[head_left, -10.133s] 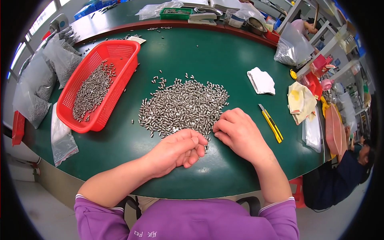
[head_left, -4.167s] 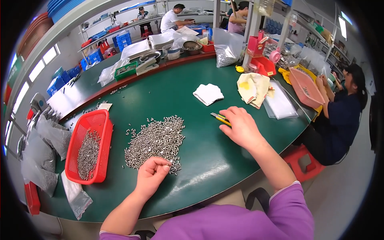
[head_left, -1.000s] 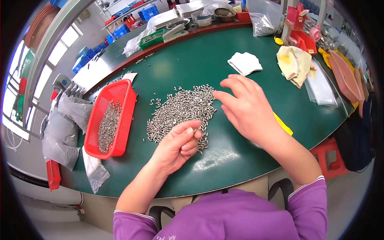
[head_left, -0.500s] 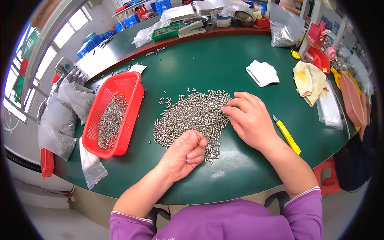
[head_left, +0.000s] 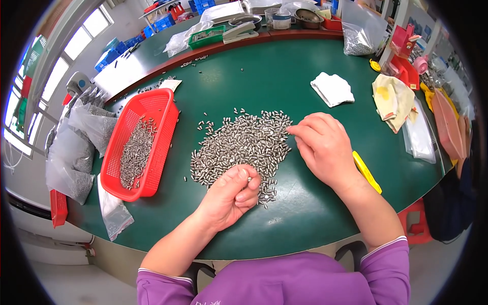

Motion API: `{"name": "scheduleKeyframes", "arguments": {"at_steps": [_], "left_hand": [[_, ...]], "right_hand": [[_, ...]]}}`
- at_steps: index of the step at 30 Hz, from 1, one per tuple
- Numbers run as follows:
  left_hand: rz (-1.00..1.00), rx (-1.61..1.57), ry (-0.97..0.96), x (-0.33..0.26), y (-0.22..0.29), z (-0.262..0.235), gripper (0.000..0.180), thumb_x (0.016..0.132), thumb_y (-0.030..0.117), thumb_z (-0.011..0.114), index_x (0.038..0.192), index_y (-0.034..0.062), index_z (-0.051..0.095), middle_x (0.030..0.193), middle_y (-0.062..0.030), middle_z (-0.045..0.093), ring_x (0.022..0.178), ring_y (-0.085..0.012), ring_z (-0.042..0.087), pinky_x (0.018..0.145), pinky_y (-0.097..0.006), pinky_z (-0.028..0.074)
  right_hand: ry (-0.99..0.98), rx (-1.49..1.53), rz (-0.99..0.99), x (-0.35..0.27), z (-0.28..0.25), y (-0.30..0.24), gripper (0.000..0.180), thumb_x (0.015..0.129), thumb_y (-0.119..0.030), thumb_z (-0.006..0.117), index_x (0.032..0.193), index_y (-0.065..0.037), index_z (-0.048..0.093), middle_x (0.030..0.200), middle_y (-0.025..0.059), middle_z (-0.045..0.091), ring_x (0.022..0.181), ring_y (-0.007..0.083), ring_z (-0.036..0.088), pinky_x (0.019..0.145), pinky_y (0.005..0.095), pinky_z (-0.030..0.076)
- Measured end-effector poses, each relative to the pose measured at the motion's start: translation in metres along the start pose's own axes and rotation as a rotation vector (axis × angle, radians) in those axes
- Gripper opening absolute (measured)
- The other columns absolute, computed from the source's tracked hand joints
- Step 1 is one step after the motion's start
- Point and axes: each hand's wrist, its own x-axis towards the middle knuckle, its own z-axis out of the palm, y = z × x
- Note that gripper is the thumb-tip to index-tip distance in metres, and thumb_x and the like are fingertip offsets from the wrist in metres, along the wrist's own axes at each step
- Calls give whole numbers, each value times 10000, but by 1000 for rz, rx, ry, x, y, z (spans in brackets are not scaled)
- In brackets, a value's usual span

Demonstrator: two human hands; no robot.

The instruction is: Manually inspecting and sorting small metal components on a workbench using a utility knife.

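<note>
A heap of small, shiny metal pins (head_left: 239, 145) with rounded ends is spread on the green table. At the heap's near edge my left hand (head_left: 229, 195) is closed, thumb over curled fingers, and a bit of a metal pin (head_left: 249, 179) shows at its fingertips. Beside the heap's right edge, my right hand (head_left: 325, 147) has thumb and forefinger drawn together; whatever lies between them is too small to make out. Left of the heap, a red plastic basket (head_left: 163, 147) contains more of these pins.
Bags of metal parts (head_left: 71, 157) crowd the left edge. A yellow cutter (head_left: 367, 173) lies right of my right hand, with a white folded cloth (head_left: 333, 90) farther back. A stained cloth (head_left: 394, 101) rests at the right; a green tray (head_left: 207, 37) stands behind.
My right hand has shifted a little to the right, and its spread fingers have come together. The left hand stays closed in nearly the same place. The whole view has shifted slightly.
</note>
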Motion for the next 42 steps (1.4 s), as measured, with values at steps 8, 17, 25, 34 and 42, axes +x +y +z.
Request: {"name": "scheduleKeyframes", "arguments": {"at_steps": [8, 17, 25, 34, 42], "left_hand": [[-42, -18, 16, 1, -1, -1, 260, 1030, 251, 394, 1112, 62, 553, 848, -17, 513, 611, -94, 365, 565, -236, 323], [-98, -38, -12, -2, -4, -6, 245, 1018, 247, 404, 1074, 62, 554, 861, -24, 538, 626, -101, 391, 558, -229, 322], [-64, 79, -46, -1, -7, -2, 114, 980, 165, 509, 1051, 85, 548, 886, -21, 578, 631, -65, 421, 534, -203, 314], [-72, 144, 12, -2, -9, 2, 87, 971, 161, 542, 998, 82, 520, 887, -23, 581, 634, -46, 435, 525, -193, 315], [-81, 244, 37, 0, -12, 1, 114, 973, 166, 542, 1019, 75, 492, 857, -25, 563, 624, -49, 432, 522, -196, 315]], "right_hand": [[-159, 134, 112, -7, 8, 6, 90, 757, -65, 691, 835, -80, 650, 837, 48, 616, 861, 262, 583, 770, 377, 481], [-350, 113, 153, -9, 4, 1, 93, 766, -69, 695, 832, -71, 630, 847, 60, 605, 847, 269, 574, 758, 380, 476], [-276, 521, -62, -6, 5, -26, 182, 740, -42, 709, 890, -87, 615, 879, 45, 630, 904, 274, 610, 807, 391, 489], [-189, 657, -10, -6, 5, -37, 251, 716, -26, 745, 940, -93, 655, 884, 26, 668, 846, 237, 636, 764, 349, 502], [-177, 685, -80, -5, 5, -38, 302, 698, 28, 751, 974, -54, 659, 881, 40, 693, 840, 217, 648, 737, 322, 513]]}}
